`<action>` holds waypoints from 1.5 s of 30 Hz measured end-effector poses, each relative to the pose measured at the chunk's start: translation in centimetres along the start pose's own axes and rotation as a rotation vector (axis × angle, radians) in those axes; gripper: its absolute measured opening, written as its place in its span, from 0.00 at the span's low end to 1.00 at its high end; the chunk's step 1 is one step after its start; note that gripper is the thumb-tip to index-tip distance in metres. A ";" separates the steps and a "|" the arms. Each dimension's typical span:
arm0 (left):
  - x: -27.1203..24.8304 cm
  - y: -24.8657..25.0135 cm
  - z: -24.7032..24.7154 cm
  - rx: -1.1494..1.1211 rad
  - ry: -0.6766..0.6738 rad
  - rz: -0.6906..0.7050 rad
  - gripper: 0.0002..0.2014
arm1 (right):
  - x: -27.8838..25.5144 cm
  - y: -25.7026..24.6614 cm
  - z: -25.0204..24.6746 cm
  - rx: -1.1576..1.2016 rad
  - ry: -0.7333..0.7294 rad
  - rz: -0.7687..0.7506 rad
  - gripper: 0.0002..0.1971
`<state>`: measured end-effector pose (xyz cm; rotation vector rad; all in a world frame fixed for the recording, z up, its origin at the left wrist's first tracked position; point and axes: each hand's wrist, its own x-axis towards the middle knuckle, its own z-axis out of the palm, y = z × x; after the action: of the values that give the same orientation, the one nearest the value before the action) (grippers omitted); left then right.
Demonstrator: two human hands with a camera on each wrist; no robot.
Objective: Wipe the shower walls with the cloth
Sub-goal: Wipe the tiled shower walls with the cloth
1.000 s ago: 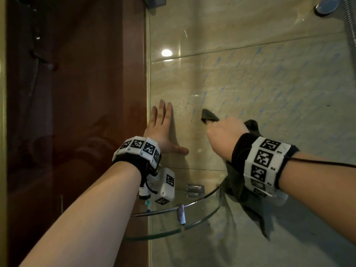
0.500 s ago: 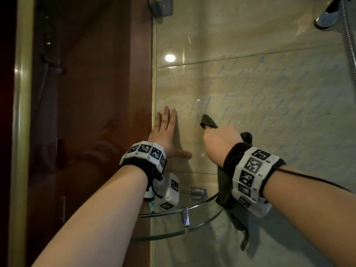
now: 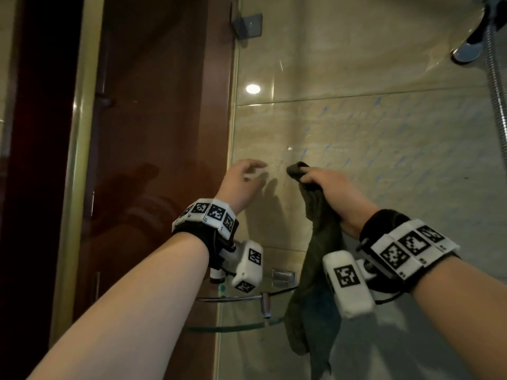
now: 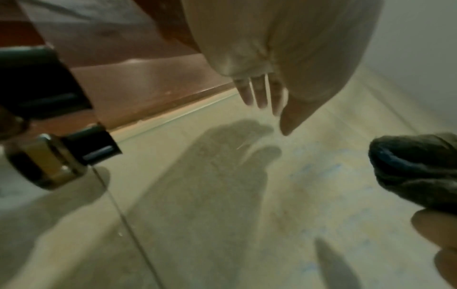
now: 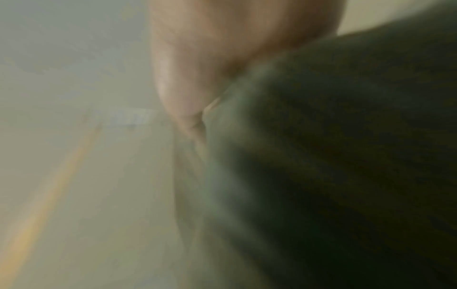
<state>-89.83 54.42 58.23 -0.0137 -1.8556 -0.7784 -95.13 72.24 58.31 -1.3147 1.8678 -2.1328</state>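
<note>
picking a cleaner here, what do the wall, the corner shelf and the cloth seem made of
Wall: glossy stone-look tile, likely marble or ceramic; it mirrors a lamp.
Corner shelf: clear glass, with metal-looking rail.
Cloth: dark, limp, fuzzy fabric, maybe microfibre.

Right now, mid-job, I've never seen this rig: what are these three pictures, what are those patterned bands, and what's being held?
No machine: a person's two bare hands, wearing marker-printed wristbands with small cameras. The big picture comes from a head camera; the other two look along each wrist. The left hand is empty, fingers loose, just off the tiled shower wall. The right hand grips a dark cloth, which hangs down in front of a glass corner shelf. The right wrist view is blurred.
</note>
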 end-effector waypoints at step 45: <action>-1.2 6.2 0.3 -0.826 -0.201 -0.309 0.11 | -2.9 -1.8 -3.7 0.423 -0.234 0.040 0.17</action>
<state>-87.33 59.86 60.31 -0.3468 -1.6106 -1.7683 -94.53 77.20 58.44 -1.3399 1.2571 -2.0887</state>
